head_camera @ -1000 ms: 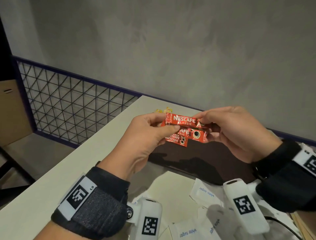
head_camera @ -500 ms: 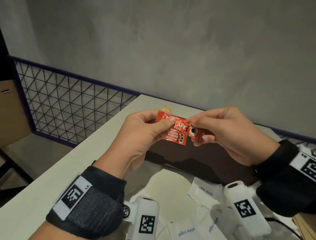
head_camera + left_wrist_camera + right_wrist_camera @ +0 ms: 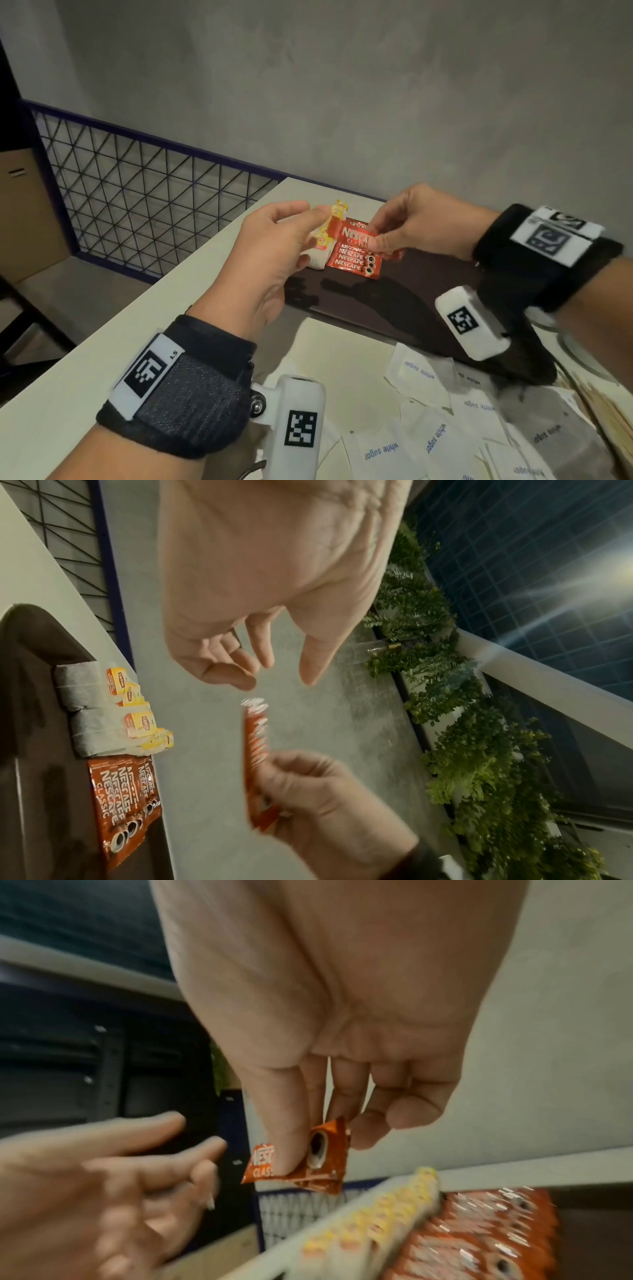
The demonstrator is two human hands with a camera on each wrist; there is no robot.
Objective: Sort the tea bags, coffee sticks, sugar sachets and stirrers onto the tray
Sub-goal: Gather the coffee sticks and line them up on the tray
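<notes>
My right hand (image 3: 375, 240) pinches one red Nescafe coffee stick (image 3: 352, 234) between thumb and fingers, just above the far left corner of the dark brown tray (image 3: 411, 291). In the right wrist view the thumb presses on the stick (image 3: 325, 1153). My left hand (image 3: 318, 222) hovers at the stick's free end; the left wrist view shows its loosely curled fingers (image 3: 246, 684) apart from the stick (image 3: 255, 739). A fanned row of coffee sticks (image 3: 356, 262) lies on the tray. Tea bags (image 3: 320, 255) with yellow tags lie to their left.
White sugar sachets (image 3: 428, 442) lie scattered on the pale table (image 3: 102, 342) in front of the tray. Wooden stirrers (image 3: 603, 404) lie at the right edge. A wire mesh railing (image 3: 137, 205) runs along the table's left side, a grey wall behind.
The bundle of sticks that both hands held up now lies on the tray. My left hand has let go; my right hand still pinches one stick, lower and farther out.
</notes>
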